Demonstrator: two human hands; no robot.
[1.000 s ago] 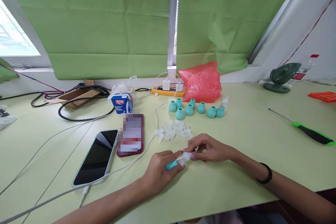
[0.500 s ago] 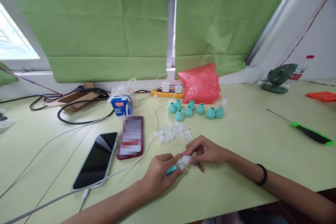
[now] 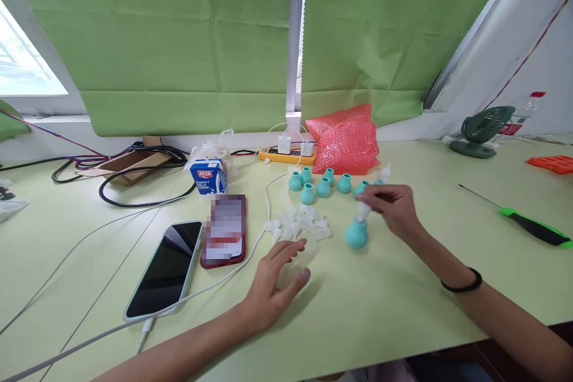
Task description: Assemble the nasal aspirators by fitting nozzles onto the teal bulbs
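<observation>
My right hand [image 3: 394, 209] pinches the clear tip of a teal rubber bulb [image 3: 357, 234] and holds it just above the green table [image 3: 403, 310], in front of a row of several teal bulbs [image 3: 322, 184]. My left hand [image 3: 277, 277] hovers open over the table, fingers spread, just below a pile of small clear plastic tips [image 3: 299, 224]. One bulb at the right end of the row, behind my right hand, has a tip fitted [image 3: 384, 174].
A phone on a white cable [image 3: 165, 267] and a red phone [image 3: 224, 230] lie to the left. A milk carton [image 3: 208, 176], a cardboard box with black cables [image 3: 134, 164], a power strip [image 3: 286, 156], pink bubble wrap [image 3: 344, 138], a fan [image 3: 481, 131] and a green screwdriver [image 3: 528, 225] lie around.
My left hand let go of the bulb and opened. My right hand carried the assembled bulb up and right toward the row of bulbs.
</observation>
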